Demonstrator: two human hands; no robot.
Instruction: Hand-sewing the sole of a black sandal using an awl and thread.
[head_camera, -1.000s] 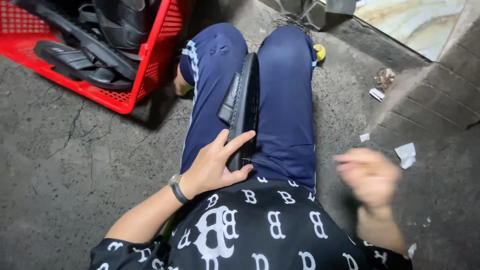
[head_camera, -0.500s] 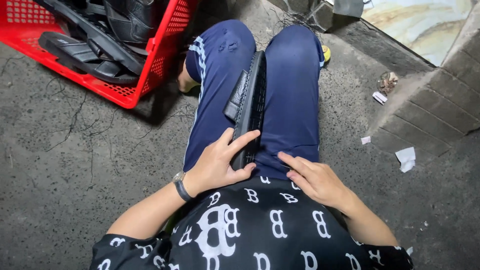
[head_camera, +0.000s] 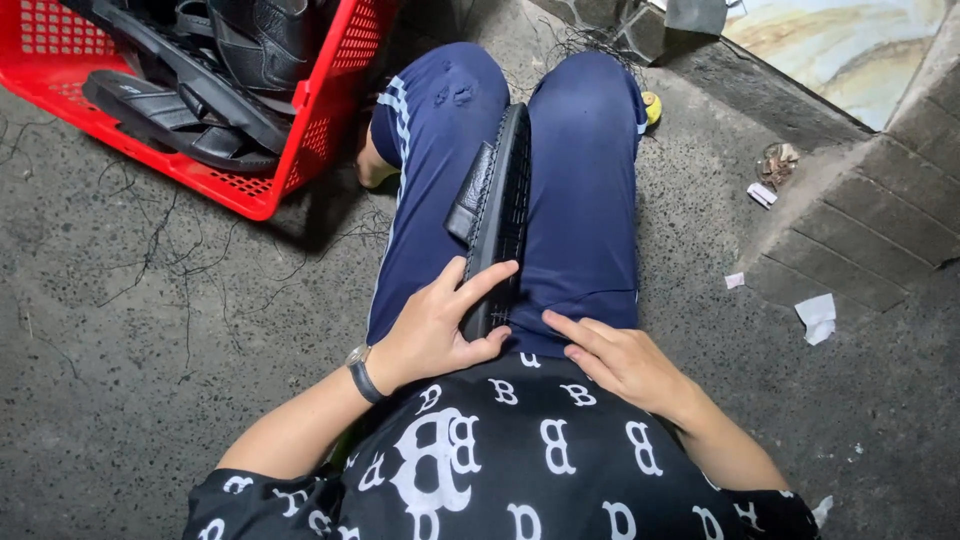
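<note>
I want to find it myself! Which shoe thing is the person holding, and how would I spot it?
Look at the person's two legs in dark blue trousers. A black sandal stands on edge between them, and the left hand grips its near end. Unlike the other black sandals, it is not in the red basket.

The right hand (head_camera: 620, 362) has come in beside the black sandal (head_camera: 503, 210).
</note>
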